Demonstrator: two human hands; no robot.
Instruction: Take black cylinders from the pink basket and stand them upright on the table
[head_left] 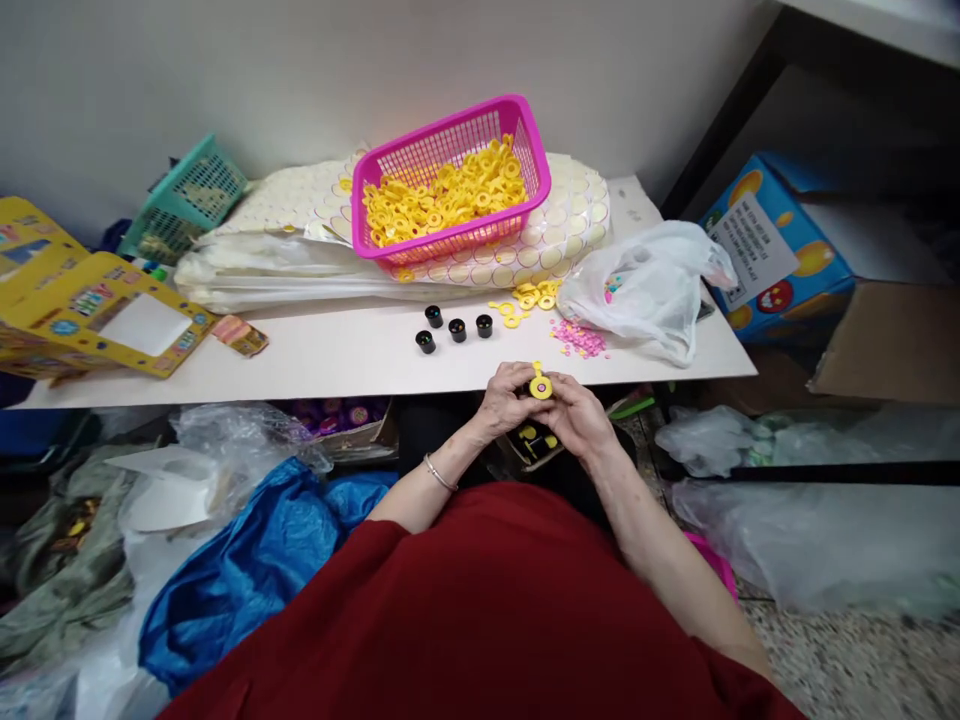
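White tabletop point(360, 355) carries a pink plastic basket point(450, 175) of yellow rings; at its near edge, left hand point(508, 400) and right hand point(577, 415) together pinch a small yellow ring-shaped piece point(540, 387).

A small yellow ring piece point(541, 386) with a pink centre and a short yellow stem pointing up, held face-up between the fingertips of both hands, just off the near edge of the white table point(360, 350), in front of the person's body.
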